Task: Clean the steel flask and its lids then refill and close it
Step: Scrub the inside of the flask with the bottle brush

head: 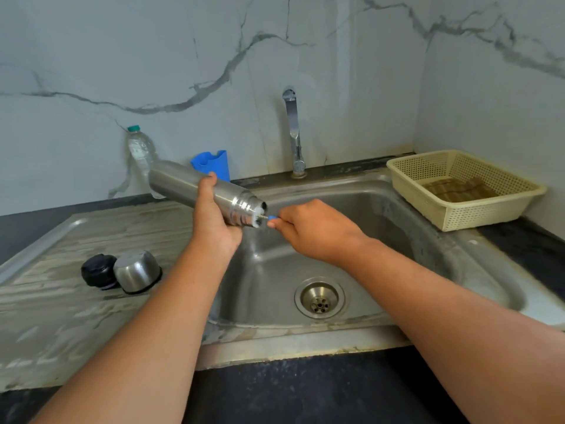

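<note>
Left hand (pixel 214 223) grips the steel flask (pixel 177 182) sideways over the sink (pixel 397 234), likely so drips fall in; right hand (pixel 315 231) pinches the brush (pixel 272 218) pushed into its mouth

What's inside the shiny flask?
A brush: white bristles show at the mouth of the flask, and a thin stem runs out to its blue handle, which the right hand pinches. Deeper inside is hidden by the steel wall.
</note>
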Motion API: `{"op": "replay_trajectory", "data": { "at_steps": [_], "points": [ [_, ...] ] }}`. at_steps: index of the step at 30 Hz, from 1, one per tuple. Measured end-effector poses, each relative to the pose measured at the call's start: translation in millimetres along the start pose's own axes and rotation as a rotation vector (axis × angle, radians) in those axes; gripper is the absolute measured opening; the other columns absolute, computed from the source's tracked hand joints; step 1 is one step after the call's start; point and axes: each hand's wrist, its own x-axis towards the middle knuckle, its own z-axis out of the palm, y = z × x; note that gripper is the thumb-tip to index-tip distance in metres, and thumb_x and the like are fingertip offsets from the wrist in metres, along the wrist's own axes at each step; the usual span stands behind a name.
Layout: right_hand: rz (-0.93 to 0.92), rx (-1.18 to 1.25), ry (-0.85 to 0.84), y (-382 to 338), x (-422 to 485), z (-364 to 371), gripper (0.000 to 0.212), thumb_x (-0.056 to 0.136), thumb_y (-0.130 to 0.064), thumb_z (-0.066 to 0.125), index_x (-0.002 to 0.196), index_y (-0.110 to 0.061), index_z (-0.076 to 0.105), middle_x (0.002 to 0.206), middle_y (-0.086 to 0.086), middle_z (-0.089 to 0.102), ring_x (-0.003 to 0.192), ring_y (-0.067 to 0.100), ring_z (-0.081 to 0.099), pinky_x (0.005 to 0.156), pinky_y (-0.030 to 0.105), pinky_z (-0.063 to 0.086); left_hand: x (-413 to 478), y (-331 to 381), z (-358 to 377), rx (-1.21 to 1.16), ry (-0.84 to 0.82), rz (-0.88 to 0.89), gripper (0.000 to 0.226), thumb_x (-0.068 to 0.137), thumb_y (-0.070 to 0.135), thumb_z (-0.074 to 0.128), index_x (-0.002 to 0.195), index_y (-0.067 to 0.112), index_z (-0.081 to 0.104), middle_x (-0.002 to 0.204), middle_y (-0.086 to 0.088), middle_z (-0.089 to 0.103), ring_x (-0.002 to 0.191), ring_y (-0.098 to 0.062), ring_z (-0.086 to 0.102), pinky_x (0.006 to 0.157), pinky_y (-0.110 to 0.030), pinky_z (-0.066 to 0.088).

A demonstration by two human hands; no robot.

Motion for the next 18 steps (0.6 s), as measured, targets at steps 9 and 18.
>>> {"op": "replay_trajectory", "data": {
  "at_steps": [9,18],
  "points": [
    [-0.019,0.05,0.004,1,-2,0,0.045,0.108,-0.045,0.039,0.068,-0.025,0.041,0.066,-0.004,0.05,0.059,0.009,0.046,0.052,0.031,0.028,-8,-2,5,0.053,-0.018,0.005,0.033,0.091,0.035,0.073,0.111,0.011,0.062,0.082,-0.007,0.066,0.073,-0.022,0.069,0.072,-0.038,0.063],
    [-0.003,0.127,0.017,6,-3,2,0.046,0.107,-0.045,0.042,0.067,-0.021,0.045,0.064,-0.003,0.051,0.058,0.012,0.047,0.052,0.029,0.031,-5,1,4,0.063,-0.044,0.01,0.036,0.09,0.037,0.074,0.113,0.011,0.062,0.084,-0.008,0.067,0.074,-0.022,0.07,0.071,-0.039,0.062]
  ]
}}
